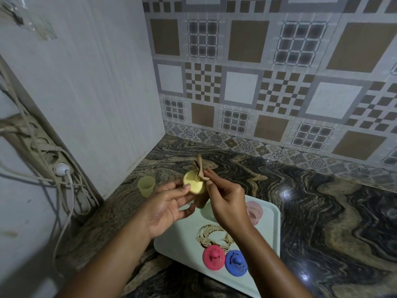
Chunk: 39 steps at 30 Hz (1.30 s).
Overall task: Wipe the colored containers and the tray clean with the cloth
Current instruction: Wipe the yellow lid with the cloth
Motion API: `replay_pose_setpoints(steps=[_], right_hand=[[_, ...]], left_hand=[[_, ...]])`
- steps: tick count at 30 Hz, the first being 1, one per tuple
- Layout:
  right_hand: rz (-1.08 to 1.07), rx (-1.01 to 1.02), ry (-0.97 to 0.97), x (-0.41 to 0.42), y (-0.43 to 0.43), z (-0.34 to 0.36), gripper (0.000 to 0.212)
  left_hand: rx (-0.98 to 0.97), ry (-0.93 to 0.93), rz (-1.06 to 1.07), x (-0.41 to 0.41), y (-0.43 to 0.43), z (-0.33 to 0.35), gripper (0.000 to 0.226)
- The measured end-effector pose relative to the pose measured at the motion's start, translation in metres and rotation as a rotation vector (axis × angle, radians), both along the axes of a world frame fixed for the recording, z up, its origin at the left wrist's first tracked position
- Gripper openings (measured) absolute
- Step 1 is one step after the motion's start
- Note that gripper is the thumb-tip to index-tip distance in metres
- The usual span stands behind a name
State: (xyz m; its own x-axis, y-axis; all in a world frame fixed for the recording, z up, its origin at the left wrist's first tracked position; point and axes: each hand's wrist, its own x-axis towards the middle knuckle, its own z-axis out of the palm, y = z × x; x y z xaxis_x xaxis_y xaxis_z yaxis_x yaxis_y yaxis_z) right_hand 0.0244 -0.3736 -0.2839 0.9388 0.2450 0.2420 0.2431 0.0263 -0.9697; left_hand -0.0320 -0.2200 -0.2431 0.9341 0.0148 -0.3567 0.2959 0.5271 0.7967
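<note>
Yellow lid (192, 184) is gripped by left hand (169, 208), cloth (200, 170) pinched onto it by right hand (225, 202); yellow cup (146, 186) left of fingertips

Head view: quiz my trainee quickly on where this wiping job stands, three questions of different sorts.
1. True or false: the tray bears a brown smear.
2. Which hand pinches the cloth? A left; B right; C neither.
3. Fill in: the pale yellow cup stands on the ____, off the tray.
Key: 1 true. 2 B: the right hand pinches it against the yellow piece held by the left hand. 3 countertop.
</note>
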Motion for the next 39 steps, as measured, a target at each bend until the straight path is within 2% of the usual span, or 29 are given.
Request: replay_pose_setpoints(steps=[5, 8, 10, 13, 17, 21, 25, 28, 29, 31, 33, 35, 39], right_hand=[[-0.019, -0.105, -0.157, -0.004, -0.001, 0.002, 0.034], [-0.053, -0.127, -0.268, -0.006, 0.001, 0.001, 0.036], [-0.1, -0.151, -0.376, -0.01, 0.004, -0.001, 0.037], [-0.13, -0.216, -0.459, -0.014, 0.007, -0.009, 0.037], [-0.141, -0.252, -0.441, -0.017, 0.006, -0.022, 0.036], [-0.15, -0.234, -0.459, -0.014, 0.007, -0.024, 0.036], [-0.15, -0.238, -0.408, -0.002, 0.003, -0.014, 0.039], [-0.098, -0.105, -0.13, 0.005, 0.0, -0.001, 0.033], [-0.073, -0.05, -0.04, 0.006, 0.001, 0.001, 0.036], [-0.04, 0.027, 0.086, 0.007, 0.003, 0.002, 0.04], [-0.009, 0.056, 0.148, 0.005, 0.007, -0.002, 0.035], [-0.003, 0.047, 0.164, 0.002, 0.011, -0.007, 0.029], [0.037, -0.014, 0.148, -0.003, 0.014, -0.015, 0.034]], left_hand=[[-0.033, 0.034, 0.009, 0.002, 0.002, 0.0, 0.03], [-0.092, -0.011, 0.08, 0.005, -0.004, -0.004, 0.007], [-0.153, -0.024, 0.123, 0.008, -0.008, -0.007, 0.021], [-0.17, -0.009, 0.163, 0.012, -0.012, -0.01, 0.027], [-0.059, 0.071, 0.149, 0.012, -0.012, -0.011, 0.033], [-0.054, 0.087, 0.131, 0.008, -0.011, -0.013, 0.029], [-0.039, 0.056, 0.081, 0.004, -0.008, -0.016, 0.013], [-0.067, 0.056, 0.136, 0.004, -0.008, -0.02, 0.015], [-0.059, 0.059, 0.175, 0.006, -0.007, -0.021, 0.015], [0.017, 0.058, 0.25, 0.008, -0.007, -0.022, 0.017], [0.145, 0.042, 0.309, 0.009, -0.005, -0.024, 0.024], [0.279, 0.021, 0.333, 0.009, -0.004, -0.027, 0.025], [0.445, 0.005, 0.307, 0.006, -0.004, -0.029, 0.022]])
